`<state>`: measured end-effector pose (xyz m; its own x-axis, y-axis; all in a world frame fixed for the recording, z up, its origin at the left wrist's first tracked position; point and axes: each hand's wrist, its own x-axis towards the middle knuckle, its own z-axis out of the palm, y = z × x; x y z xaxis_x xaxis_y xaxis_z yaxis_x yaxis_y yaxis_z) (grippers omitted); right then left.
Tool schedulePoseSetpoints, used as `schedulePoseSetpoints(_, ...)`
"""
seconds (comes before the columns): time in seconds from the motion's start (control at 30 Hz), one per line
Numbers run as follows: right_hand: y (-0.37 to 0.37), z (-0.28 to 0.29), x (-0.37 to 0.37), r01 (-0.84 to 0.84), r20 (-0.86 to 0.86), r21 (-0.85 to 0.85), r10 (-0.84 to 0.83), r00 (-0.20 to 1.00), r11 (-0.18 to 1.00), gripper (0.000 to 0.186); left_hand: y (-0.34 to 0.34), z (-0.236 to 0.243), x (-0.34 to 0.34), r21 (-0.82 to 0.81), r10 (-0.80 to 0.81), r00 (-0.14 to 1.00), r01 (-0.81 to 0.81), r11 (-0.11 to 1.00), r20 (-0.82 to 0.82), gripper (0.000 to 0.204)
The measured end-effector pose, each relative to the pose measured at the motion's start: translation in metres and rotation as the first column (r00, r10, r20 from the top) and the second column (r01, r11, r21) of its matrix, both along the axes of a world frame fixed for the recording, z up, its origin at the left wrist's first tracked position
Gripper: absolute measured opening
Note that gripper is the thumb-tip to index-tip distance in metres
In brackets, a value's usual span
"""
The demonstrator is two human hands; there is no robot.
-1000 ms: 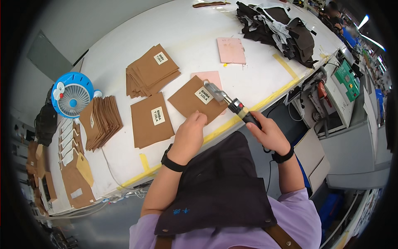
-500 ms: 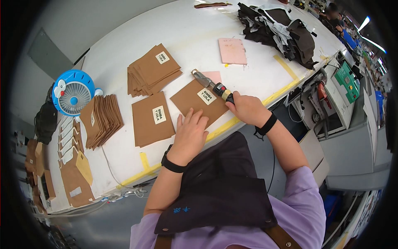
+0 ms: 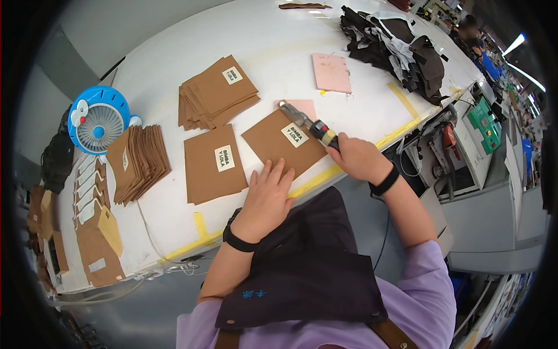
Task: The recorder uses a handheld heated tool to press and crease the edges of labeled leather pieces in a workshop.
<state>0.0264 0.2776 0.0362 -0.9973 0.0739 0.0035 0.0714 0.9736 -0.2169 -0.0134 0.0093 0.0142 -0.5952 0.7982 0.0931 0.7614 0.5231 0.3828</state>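
Observation:
My right hand (image 3: 354, 154) grips a hand tool (image 3: 314, 128) with a black handle and a metal head, which is over the far edge of a brown flat piece (image 3: 273, 142) bearing a white label. A pink board (image 3: 299, 106) shows from under that piece. My left hand (image 3: 267, 198) lies with fingers spread at the piece's near-left edge, touching it. Just left lies another labelled brown piece (image 3: 206, 171), with a loose pile of similar pieces (image 3: 206, 96) behind it.
A blue fan (image 3: 99, 119), an upright brown stack (image 3: 139, 163) and brown strapped pieces (image 3: 93, 238) are at left. A second pink board (image 3: 331, 72), dark fabric heap (image 3: 424, 70) and taped table edge (image 3: 378, 145) surround the work. Green-panelled equipment (image 3: 482, 122) and a person (image 3: 468, 32) are right.
The tool's head has swung from the label toward the piece's far edge, with my right hand shifting left and upward. My left hand's bent fingers have spread out.

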Motion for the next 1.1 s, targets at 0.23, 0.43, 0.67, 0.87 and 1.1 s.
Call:
schedulePoseSetpoints(0.23,0.006,-0.001,0.005,0.004,0.022,-0.025,-0.004,1.0,1.0,0.041,-0.002,-0.003,0.002,-0.004,0.001,1.0,-0.001,1.0,-0.006,0.061)
schedulePoseSetpoints(0.43,0.004,0.024,0.034,0.025,0.142,0.014,-0.027,0.989,1.0,0.039,-0.001,-0.005,0.003,-0.022,0.007,0.999,-0.007,1.0,-0.034,0.062)
schedulePoseSetpoints(0.67,0.0,0.001,-0.022,-0.016,-0.004,-0.004,0.016,1.0,1.0,0.04,0.001,-0.005,0.002,-0.031,-0.011,0.999,0.01,0.999,-0.044,0.062)
schedulePoseSetpoints(0.87,0.005,0.013,0.044,-0.005,0.027,0.011,0.004,1.0,1.0,0.038,-0.002,-0.005,0.0,0.034,0.048,0.999,-0.048,0.998,-0.01,0.061)
schedulePoseSetpoints(1.1,0.003,0.032,0.103,0.074,0.064,-0.022,-0.073,0.995,0.997,0.036,0.002,-0.005,-0.009,-0.042,0.109,0.989,-0.113,0.993,-0.102,0.062)
